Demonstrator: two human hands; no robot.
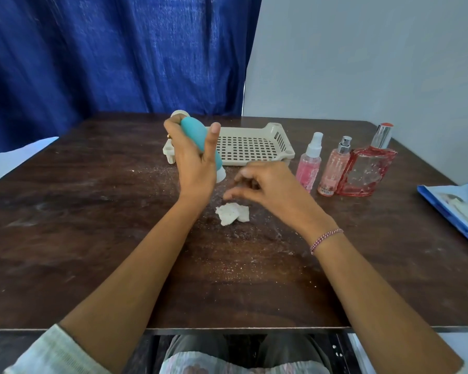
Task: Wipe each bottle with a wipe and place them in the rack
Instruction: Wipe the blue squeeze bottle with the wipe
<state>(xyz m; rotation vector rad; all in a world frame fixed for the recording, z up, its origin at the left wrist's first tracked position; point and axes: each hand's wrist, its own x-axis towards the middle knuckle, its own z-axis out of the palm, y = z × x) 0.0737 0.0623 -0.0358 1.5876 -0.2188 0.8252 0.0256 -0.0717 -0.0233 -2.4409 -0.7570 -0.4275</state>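
My left hand grips a teal bottle, tilted with its white cap end pointing down toward the table. My right hand hovers with fingers loosely apart just above a crumpled white wipe that lies on the table, not touching it. A cream perforated rack sits flat behind my hands, and nothing can be seen inside it. Three pink bottles stand to its right: a small spray bottle, a slim one with a silver pump, and a wide glass perfume bottle.
The dark wooden table is dusted with white powder and specks around the wipe. A blue wipes packet lies at the right edge. A blue curtain hangs behind the table on the left.
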